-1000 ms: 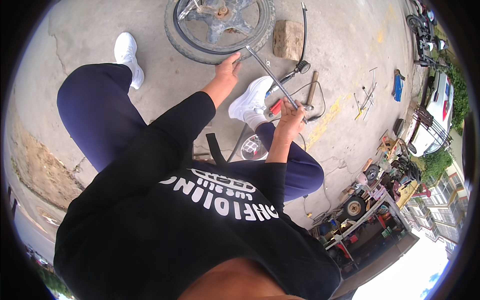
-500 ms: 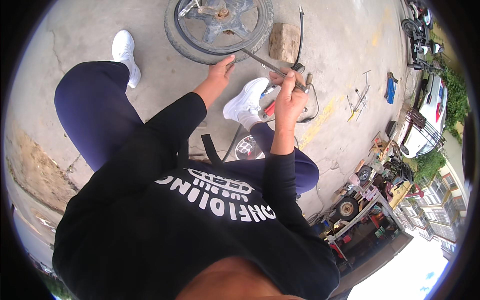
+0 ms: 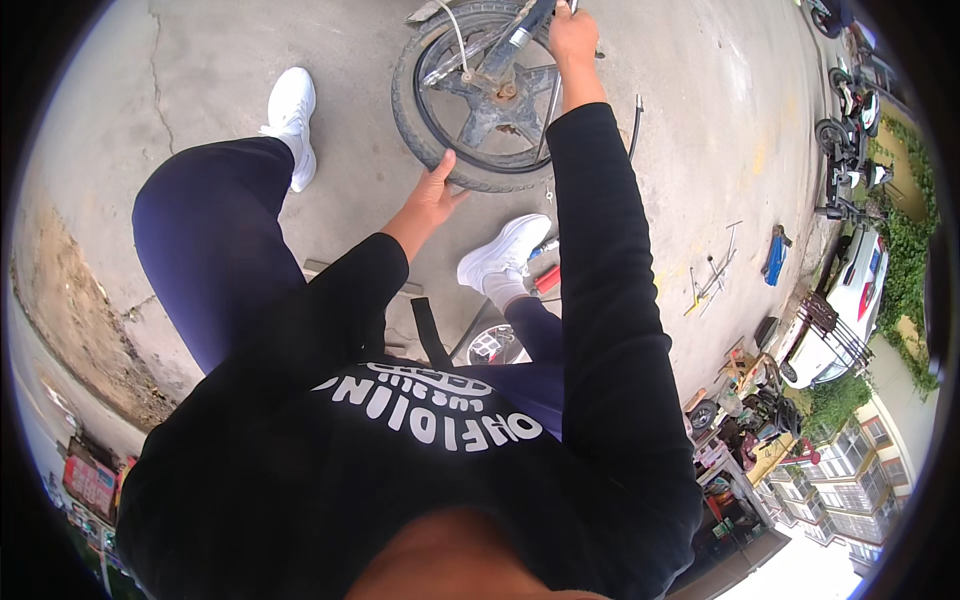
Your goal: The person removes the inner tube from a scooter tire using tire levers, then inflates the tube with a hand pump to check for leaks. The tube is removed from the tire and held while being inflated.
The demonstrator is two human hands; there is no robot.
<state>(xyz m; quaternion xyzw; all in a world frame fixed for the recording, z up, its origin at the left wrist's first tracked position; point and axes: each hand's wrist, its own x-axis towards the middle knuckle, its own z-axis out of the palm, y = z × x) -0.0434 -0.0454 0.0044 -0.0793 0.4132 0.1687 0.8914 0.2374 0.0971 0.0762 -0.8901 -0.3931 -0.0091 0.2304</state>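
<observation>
The wheel (image 3: 497,104) is lying on its side beyond the right shoe (image 3: 506,248); remotely, I'm seeing the left hand (image 3: 430,200) touching the tyre (image 3: 413,130), thumb spread, and the right hand (image 3: 575,42) gripping a metal bar (image 3: 547,124).

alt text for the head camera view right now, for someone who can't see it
A person's right hand grips a slim metal bar slanting across a grimy spoked wheel, while the left hand touches its tire. Tools lie on concrete to the right.

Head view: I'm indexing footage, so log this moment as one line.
Left hand: on tyre; right hand: holding metal bar; lower end: at edge of spoked wheel
</observation>
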